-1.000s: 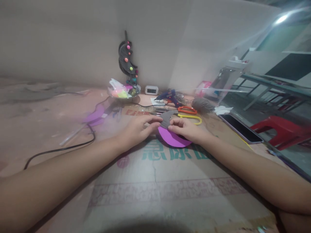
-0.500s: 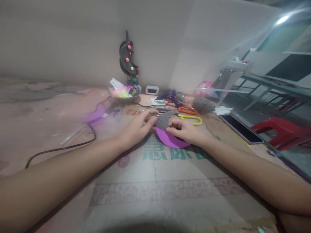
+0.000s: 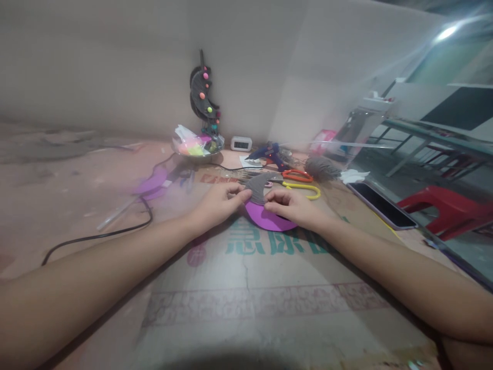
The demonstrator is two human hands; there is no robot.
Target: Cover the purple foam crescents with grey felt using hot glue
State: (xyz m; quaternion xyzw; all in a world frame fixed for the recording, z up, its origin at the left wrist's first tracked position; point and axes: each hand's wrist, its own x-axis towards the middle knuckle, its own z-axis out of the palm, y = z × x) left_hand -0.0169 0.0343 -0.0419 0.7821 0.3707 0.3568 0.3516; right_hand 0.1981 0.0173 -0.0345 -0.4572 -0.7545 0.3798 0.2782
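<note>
Head view: left hand (image 3: 215, 204) and right hand (image 3: 295, 205), fingertips pinching purple crescent (image 3: 269, 218), apparently half-wrapped in grey yarn (image 3: 257, 187), on printed cardboard (image 3: 246, 267); scissors (image 3: 296, 176) just beyond.

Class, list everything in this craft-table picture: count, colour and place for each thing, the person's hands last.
crescent: 1, purple, part wound in grey yarn, centre
cardboard: 1, brown, green print, under it
scissors: 1, orange, behind crescent
glue gun: 1, blue, behind scissors
yarn ball: 1, grey, right of scissors
clock: 1, white, by wall
bowl: 1, bright bits inside, left of clock
ornament: 1, dark, coloured balls, against wall
phone: 1, black, right edge
stool: 1, red, far right
cable: 1, black, left
left hand: 1, pinches crescent's left edge
right hand: 1, pinches its right side
</note>
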